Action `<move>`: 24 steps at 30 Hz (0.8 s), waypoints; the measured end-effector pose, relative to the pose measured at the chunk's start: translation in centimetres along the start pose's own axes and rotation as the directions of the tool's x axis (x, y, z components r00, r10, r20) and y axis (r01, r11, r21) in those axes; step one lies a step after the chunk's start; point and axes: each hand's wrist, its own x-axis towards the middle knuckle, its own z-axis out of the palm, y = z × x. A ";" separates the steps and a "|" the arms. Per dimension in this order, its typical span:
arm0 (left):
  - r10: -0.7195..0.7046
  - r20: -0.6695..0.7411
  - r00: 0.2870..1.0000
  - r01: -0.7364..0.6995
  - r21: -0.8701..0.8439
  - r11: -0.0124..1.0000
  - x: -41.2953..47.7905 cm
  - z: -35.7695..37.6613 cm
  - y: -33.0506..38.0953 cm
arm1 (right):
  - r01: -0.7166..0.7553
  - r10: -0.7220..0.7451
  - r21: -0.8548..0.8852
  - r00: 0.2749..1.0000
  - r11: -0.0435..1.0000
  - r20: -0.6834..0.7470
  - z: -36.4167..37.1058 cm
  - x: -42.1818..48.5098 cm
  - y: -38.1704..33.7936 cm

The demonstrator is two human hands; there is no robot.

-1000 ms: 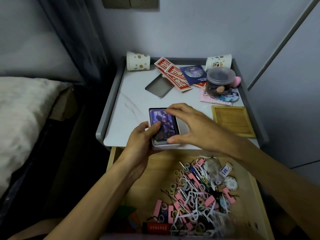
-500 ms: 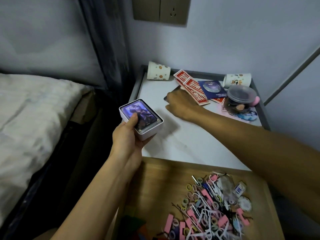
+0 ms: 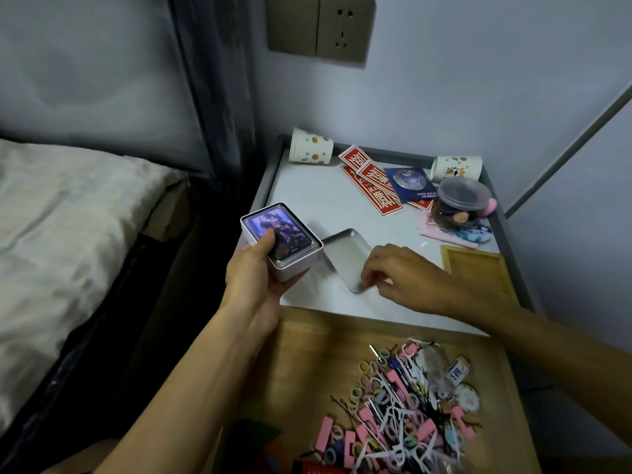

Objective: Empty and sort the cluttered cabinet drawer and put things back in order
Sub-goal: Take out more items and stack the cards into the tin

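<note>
Left hand (image 3: 254, 278): is gripping the white tin (image 3: 294, 268) from below, with the thumb pressing on the picture card (image 3: 282, 229) lying uppermost inside it; the tin is being held in the air over the left edge of the surface (image 3: 307, 203).
Right hand (image 3: 403, 273): is curling its fingers down onto the near corner of the tin lid (image 3: 345, 253), pinching the rim there (the fingertips are blurred).
Tin lid: is lying flat on the surface, hollow side up, just beside the held tin.
Drawer (image 3: 307, 350): is standing pulled out below the surface. A heap of small clutter (image 3: 400, 408) (hair ties, pink clips, white picks) is filling its right half.
Back of surface: two paper cups — left cup (image 3: 310, 150) and right cup (image 3: 456, 166) — are lying on their sides; red cards (image 3: 372, 186) are overlapping a blue card (image 3: 408, 184).
Right of surface: a lidded jar (image 3: 461, 203) is sitting on a pink cloth (image 3: 441, 232), with a wooden tray (image 3: 473, 268) lying nearer the drawer.
Bed (image 3: 51, 217): is lying to the left.
</note>
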 end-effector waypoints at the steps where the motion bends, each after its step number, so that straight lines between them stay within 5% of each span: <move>1: 0.000 0.004 1.000 0.000 0.002 1.000 0.0 0.1 -0.1 | -0.038 0.039 0.031 0.999 0.999 -0.028 -0.1 -0.1 -0.1; 9: 0.007 -0.008 1.000 -0.007 0.010 1.000 0.4 0.9 -0.9 | -0.301 0.299 -0.014 0.951 0.954 -0.073 1.8 2.2 -3.5; 14: 0.028 0.009 1.000 -0.028 0.026 0.999 0.5 0.9 -1.1 | -0.380 0.395 0.240 0.918 0.893 -0.017 -0.2 1.4 -3.1; 16: 0.037 0.007 0.999 -0.037 0.030 0.999 0.5 1.1 -1.5 | -0.399 0.445 0.639 0.890 0.658 0.098 -1.9 0.5 -2.7; 18: 0.030 0.003 1.000 -0.030 0.062 0.998 0.6 1.0 -1.9 | -0.293 0.444 0.939 0.876 0.179 0.189 -3.3 -0.7 -2.2; 20: 0.003 0.023 1.000 -0.006 0.128 0.992 0.6 1.0 -2.7 | -0.147 0.372 0.961 0.900 -0.234 0.229 -4.2 -2.1 -2.1; 24: -0.083 0.107 0.991 0.051 0.272 0.961 -0.2 1.3 -4.9 | -0.085 0.206 0.917 0.962 -0.390 0.177 -3.8 -4.7 -1.9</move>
